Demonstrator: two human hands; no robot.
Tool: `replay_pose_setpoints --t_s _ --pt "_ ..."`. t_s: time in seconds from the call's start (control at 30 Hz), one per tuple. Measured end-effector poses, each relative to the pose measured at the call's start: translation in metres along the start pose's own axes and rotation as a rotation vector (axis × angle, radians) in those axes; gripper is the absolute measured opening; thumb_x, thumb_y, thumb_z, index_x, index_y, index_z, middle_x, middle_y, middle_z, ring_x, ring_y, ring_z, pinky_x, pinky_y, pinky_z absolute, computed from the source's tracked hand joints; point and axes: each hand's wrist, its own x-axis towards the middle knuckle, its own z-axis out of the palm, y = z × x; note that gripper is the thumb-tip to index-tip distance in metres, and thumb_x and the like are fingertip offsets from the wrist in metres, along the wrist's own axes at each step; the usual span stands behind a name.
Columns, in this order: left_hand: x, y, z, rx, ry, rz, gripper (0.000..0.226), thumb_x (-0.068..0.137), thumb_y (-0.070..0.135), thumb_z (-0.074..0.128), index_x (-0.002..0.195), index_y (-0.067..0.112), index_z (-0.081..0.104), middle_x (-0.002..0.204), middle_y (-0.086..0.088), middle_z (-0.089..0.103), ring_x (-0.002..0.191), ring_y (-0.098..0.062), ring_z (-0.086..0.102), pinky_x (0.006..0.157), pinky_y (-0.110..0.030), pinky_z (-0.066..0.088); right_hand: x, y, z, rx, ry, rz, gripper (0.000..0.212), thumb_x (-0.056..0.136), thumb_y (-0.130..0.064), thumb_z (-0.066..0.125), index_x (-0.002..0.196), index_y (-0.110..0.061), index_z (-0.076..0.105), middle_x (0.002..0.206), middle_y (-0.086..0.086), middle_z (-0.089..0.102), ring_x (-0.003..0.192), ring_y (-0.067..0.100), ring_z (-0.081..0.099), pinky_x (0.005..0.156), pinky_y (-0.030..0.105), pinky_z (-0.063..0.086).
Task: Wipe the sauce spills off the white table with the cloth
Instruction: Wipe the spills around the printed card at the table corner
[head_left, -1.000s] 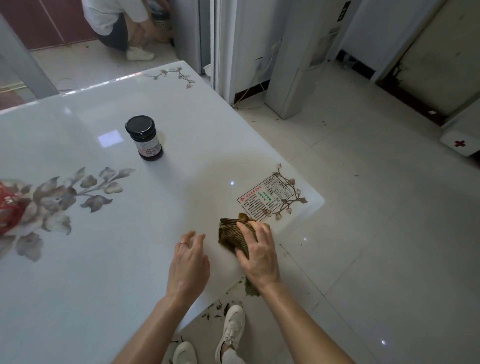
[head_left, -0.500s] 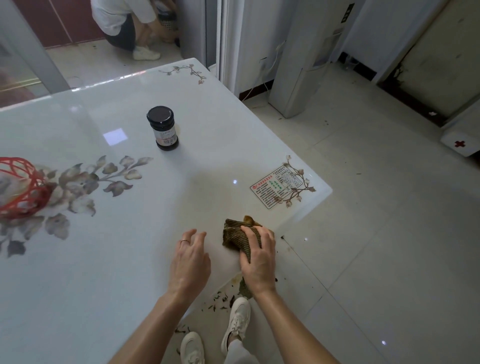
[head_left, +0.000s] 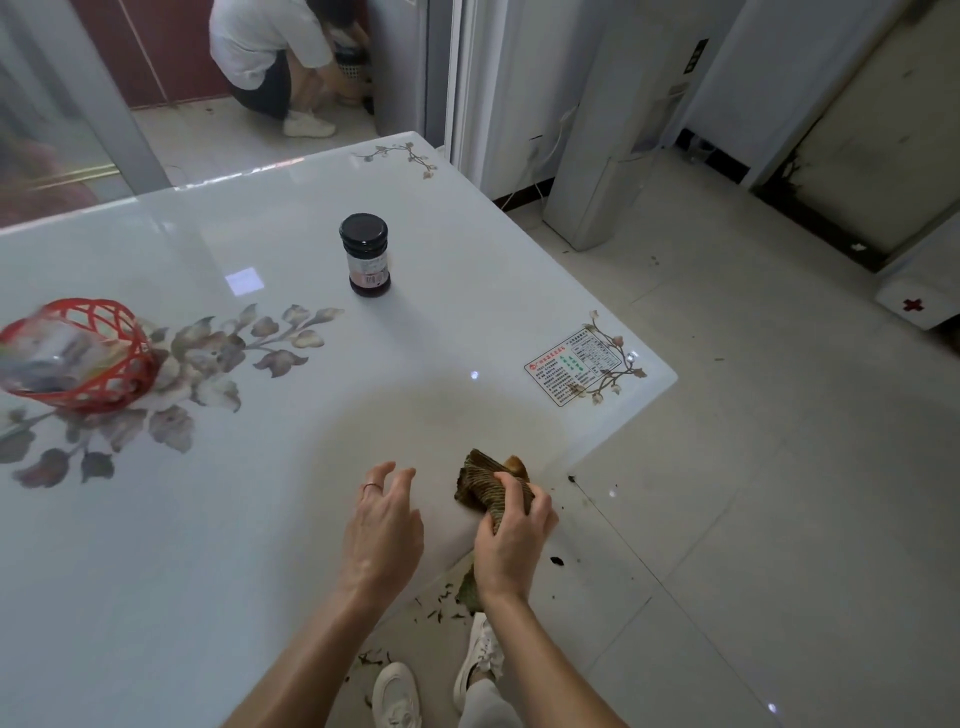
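Cloth (head_left: 479, 484) nearer the table (head_left: 249, 582) edge now — right hand (head_left: 511, 548) grip tight round it, left hand (head_left: 382, 535) splayed.

White glossy table (head_left: 156, 571) with flower prints.
A dark jar (head_left: 364, 254) stands upright; left of the jar sits a red basket (head_left: 78, 358), right of it a printed sticker (head_left: 574, 371), and nearer than the jar a brown cloth (head_left: 480, 486) lies at the table's edge.

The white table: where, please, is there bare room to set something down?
Bare: between the jar and the label, and the stretch this side of the red basket. Crowded: the near edge, by the left hand, right hand and cloth.
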Motion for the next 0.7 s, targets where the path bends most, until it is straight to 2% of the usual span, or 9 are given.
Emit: replay_pose_setpoints --t_s 0.17,0.3,0.37,0.43,0.5,0.6,0.7 --pt "-0.015 -0.014 -0.013 -0.015 0.041 -0.009 0.049 0.088 0.006 0.051 0.136 0.009 0.041 0.143 -0.011 0.034 0.128 -0.025 0.04 0.1 -0.03 0.039 -0.019 -0.011 0.0 0.024 -0.066 0.019 0.053 0.074 0.012 0.068 0.118 -0.018 0.068 0.121 0.013 0.052 0.113 0.029 0.045 0.082 0.034 0.058" --pt "-0.028 -0.029 -0.021 -0.037 0.072 -0.02 0.048 0.086 0.006 0.056 0.133 0.008 0.045 0.14 -0.012 0.038 0.123 -0.028 0.044 0.098 -0.034 0.042 -0.039 -0.019 -0.01 0.052 -0.26 0.06 0.05 0.081 0.002 0.068 0.123 -0.025 0.063 0.124 0.005 0.048 0.115 0.022 0.045 0.089 0.024 0.05" --pt "-0.034 -0.037 -0.026 -0.058 0.097 -0.027 0.047 0.085 0.006 0.059 0.131 0.008 0.048 0.138 -0.013 0.041 0.123 -0.028 0.045 0.1 -0.035 0.042 -0.047 -0.024 -0.02 0.114 -0.381 0.099 0.049 0.085 -0.002 0.067 0.126 -0.027 0.06 0.123 0.002 0.046 0.114 0.019 0.048 0.084 0.015 0.049" --pt "-0.041 -0.041 -0.03 -0.078 0.118 -0.037 0.047 0.084 0.006 0.06 0.129 0.007 0.049 0.137 -0.014 0.043 0.122 -0.029 0.046 0.1 -0.036 0.041 -0.053 -0.026 -0.029 0.185 -0.451 0.148 0.048 0.087 -0.005 0.066 0.128 -0.027 0.058 0.119 0.002 0.047 0.108 0.017 0.053 0.072 0.006 0.047" --pt "-0.048 -0.044 -0.036 -0.106 0.138 -0.049 0.046 0.084 0.005 0.06 0.129 0.006 0.05 0.136 -0.014 0.044 0.12 -0.029 0.047 0.099 -0.035 0.04 -0.055 -0.029 -0.036 0.293 -0.47 0.215 0.045 0.086 -0.007 0.067 0.125 -0.029 0.059 0.116 0.003 0.053 0.101 0.014 0.056 0.068 0.009 0.049" --pt "-0.054 -0.047 -0.042 -0.142 0.161 -0.069 0.045 0.083 0.004 0.062 0.127 0.006 0.052 0.133 -0.016 0.045 0.117 -0.03 0.049 0.098 -0.034 0.04 -0.045 -0.034 -0.044 0.503 -0.432 0.317 0.042 0.083 -0.003 0.067 0.115 -0.03 0.064 0.107 0.003 0.063 0.095 0.017 0.061 0.07 0.02 0.053" --pt "-0.059 -0.049 -0.046 -0.178 0.181 -0.083 0.044 0.081 0.002 0.063 0.124 0.005 0.054 0.132 -0.016 0.047 0.118 -0.03 0.049 0.098 -0.032 0.038 -0.022 -0.035 -0.052 0.604 -0.281 0.391 0.042 0.08 0.004 0.066 0.104 -0.03 0.065 0.099 0.008 0.068 0.084 0.022 0.064 0.067 0.03 0.054"
